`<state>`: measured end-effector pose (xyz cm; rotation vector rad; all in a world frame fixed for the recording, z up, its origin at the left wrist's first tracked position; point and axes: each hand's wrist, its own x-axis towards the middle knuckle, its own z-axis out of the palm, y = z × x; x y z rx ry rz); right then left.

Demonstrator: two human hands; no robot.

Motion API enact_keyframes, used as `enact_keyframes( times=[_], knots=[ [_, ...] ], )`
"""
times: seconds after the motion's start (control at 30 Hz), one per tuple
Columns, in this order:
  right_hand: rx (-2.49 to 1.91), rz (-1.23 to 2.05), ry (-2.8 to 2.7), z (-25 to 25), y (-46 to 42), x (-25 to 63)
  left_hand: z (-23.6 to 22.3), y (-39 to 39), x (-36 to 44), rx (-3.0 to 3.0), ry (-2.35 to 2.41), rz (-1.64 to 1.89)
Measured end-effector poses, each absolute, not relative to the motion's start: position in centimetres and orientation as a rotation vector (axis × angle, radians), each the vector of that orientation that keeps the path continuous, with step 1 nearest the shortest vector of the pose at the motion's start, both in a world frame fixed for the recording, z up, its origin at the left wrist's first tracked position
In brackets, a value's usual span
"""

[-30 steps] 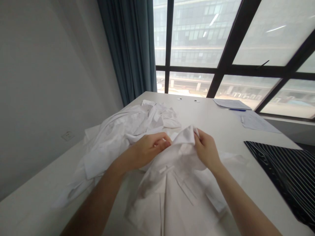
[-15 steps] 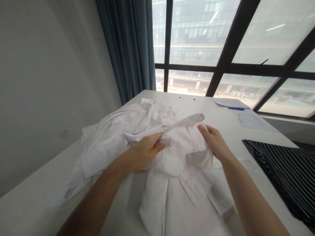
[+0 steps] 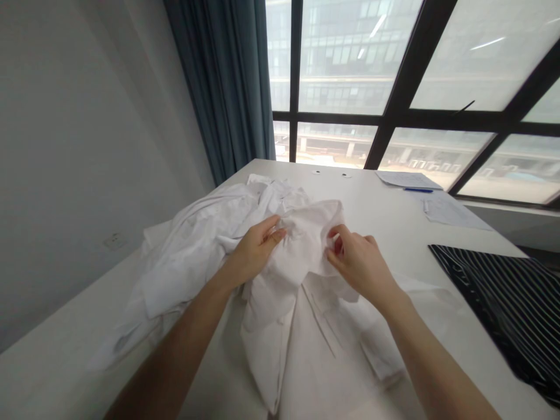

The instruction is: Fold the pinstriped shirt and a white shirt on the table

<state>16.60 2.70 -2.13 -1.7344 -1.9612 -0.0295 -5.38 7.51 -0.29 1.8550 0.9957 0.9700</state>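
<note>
The person's 2 forearms are bare, the left forearm and right forearm both smooth and narrowing toward slim, bare wrists. The left hand and right hand are bare too, with slender fingers, their nails too blurred to describe.

Left hand: centre of frame, thumb and fingers pinched. Right hand: right of centre, fingers curled toward thumb.

Blue curtain w/ dark-framed window, grey wall.
</note>
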Motion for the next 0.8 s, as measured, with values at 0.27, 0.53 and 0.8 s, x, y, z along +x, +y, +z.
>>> enact_keyframes(
  times=[0.27,0.53,0.8],
  knots=[
    [-1.61,-0.083,-1.669,0.3,2.3,20.4,0.8,8.1,-7.4,1.919,1.132,1.158],
    [-1.624,-0.255,-1.474,0.8,2.4,22.5,2.1,7.5,-8.9,1.972,1.032,1.286],
    [-1.379,-0.111,-1.583,0.1,2.2,19.3,0.7,9.3,-8.1,2.138,1.327,1.248]
  ],
)
